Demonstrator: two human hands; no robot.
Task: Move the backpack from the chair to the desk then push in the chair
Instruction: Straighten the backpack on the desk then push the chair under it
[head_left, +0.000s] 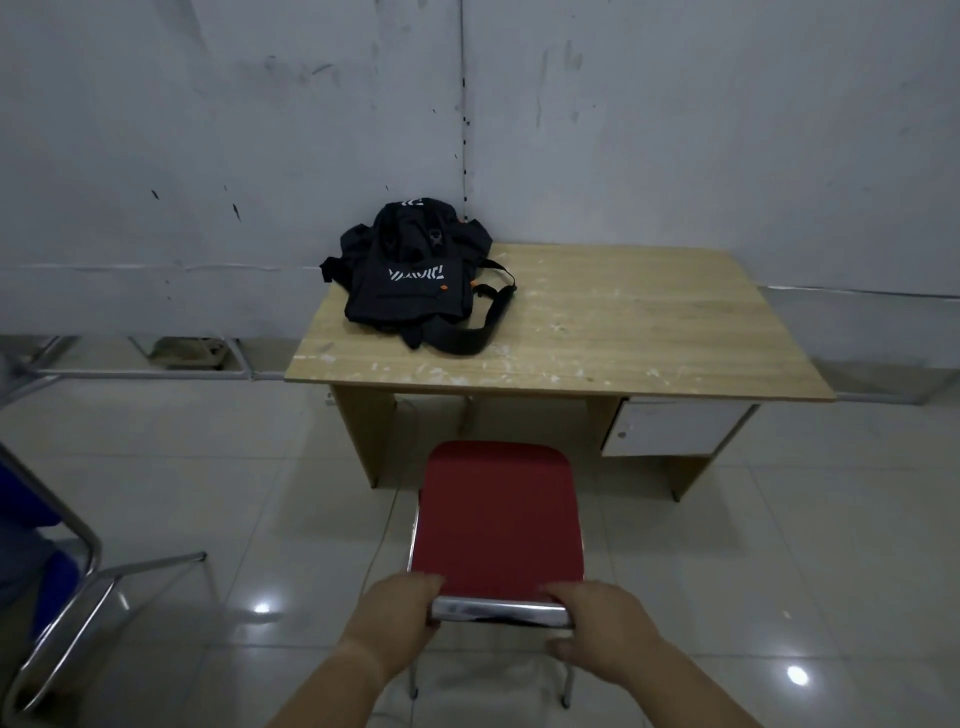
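Note:
A black backpack (415, 280) with white lettering lies on the far left part of the wooden desk (623, 332), its straps spread toward the middle. A red-seated chair (498, 519) with a chrome frame stands on the floor in front of the desk, its front edge just short of the desk's knee space. My left hand (400, 608) grips the left end of the chair's chrome back rail. On the rail's right end my right hand (597, 623) is closed the same way.
The desk stands against a grey wall, with a white drawer unit (675, 428) under its right side. A blue chair with chrome legs (62, 587) is at the left edge. Glossy tiled floor lies all around.

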